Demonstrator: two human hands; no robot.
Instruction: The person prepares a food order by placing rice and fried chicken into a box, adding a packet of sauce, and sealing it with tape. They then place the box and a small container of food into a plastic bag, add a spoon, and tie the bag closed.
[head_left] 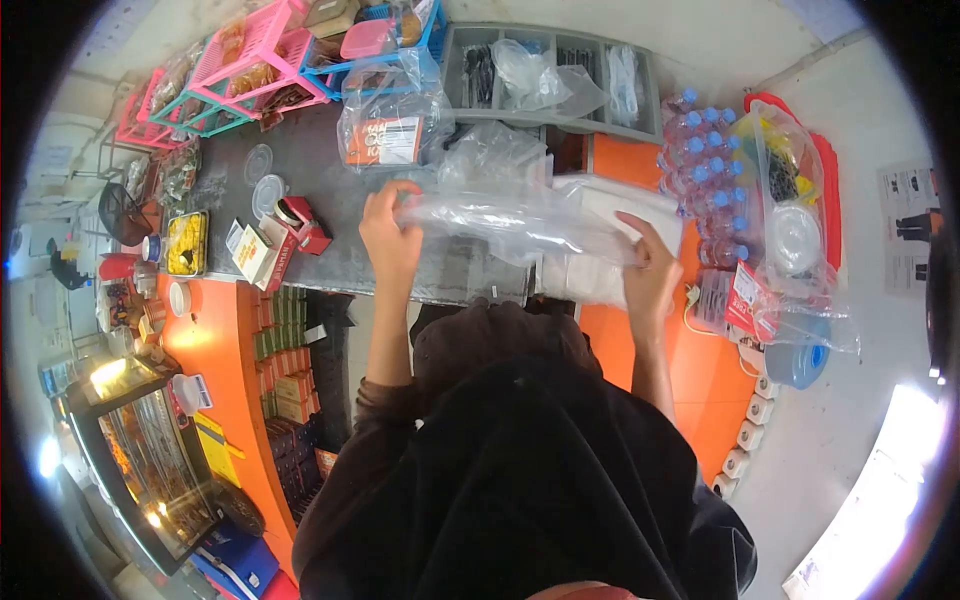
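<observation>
My left hand [390, 235] and my right hand [648, 270] each grip an end of a clear plastic bag [520, 220], stretched flat between them over the grey counter [300, 170]. Under the bag's right part lies a white stack of packaging [590, 275]. Just beyond the bag sits another clear bag holding an orange and white box [385, 140].
Pink and blue baskets [260, 60] stand at the counter's far left. A grey divided tray [560, 70] holds cutlery and bags. A pack of water bottles [700, 170] and bagged containers [790, 230] sit right. A red box [305, 225] and a food tray [186, 243] lie left. Orange shelves [285, 370] are below.
</observation>
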